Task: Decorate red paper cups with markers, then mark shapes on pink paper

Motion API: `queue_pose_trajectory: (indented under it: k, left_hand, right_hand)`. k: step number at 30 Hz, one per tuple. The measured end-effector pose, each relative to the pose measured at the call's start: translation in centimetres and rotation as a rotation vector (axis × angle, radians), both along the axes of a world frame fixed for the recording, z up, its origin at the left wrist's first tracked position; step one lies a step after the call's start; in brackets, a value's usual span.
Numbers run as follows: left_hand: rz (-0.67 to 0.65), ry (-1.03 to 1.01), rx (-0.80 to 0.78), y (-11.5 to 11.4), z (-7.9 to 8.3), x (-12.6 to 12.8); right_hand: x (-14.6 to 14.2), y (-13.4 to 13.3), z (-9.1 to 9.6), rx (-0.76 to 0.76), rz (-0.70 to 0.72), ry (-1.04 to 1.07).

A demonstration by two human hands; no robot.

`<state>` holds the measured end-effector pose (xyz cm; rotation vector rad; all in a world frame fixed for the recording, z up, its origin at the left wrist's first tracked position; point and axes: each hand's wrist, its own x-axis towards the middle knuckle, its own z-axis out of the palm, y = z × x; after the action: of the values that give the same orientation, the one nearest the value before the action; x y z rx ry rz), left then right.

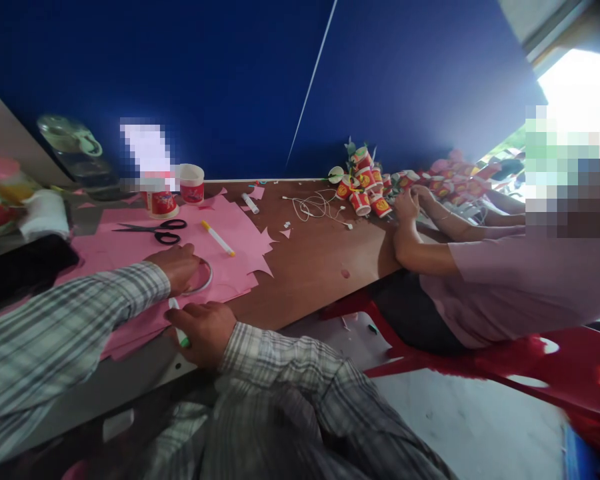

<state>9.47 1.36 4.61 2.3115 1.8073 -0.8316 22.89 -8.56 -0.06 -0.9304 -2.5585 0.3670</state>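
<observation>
My left hand (179, 267) lies low over the pink paper (237, 233), its fingers closed at the edge of a thin, pale ring (209, 280). The ring rests on the paper, and pink shows inside it; part of it is hidden by my fingers. Just nearer to me, my right hand (207, 330) grips a white marker with a green end (181, 325). Black-handled scissors (165, 233) lie on the sheets beyond my left hand, and a white marker with yellow ends (219, 239) lies to their right.
Two red-and-white paper cups (192, 187) stand at the back, near a glass jar (70, 137). A black phone (27, 270) lies at left. White earphones (310, 205), a glue stick (250, 203) and paper scraps are on the table. At right, a person handles cups (364, 180).
</observation>
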Motion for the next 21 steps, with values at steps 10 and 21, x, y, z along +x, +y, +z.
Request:
queue_pose_trajectory:
  k: [10,21]
  left_hand:
    - [0.004,-0.039,-0.009,0.1,-0.2,-0.1]
    - [0.032,-0.061,-0.019,0.0,-0.4,-0.1]
  right_hand:
    - [0.1,0.8,-0.9,0.005,0.018,-0.034]
    - [4.7,2.8,1.1,-0.331,-0.144,0.236]
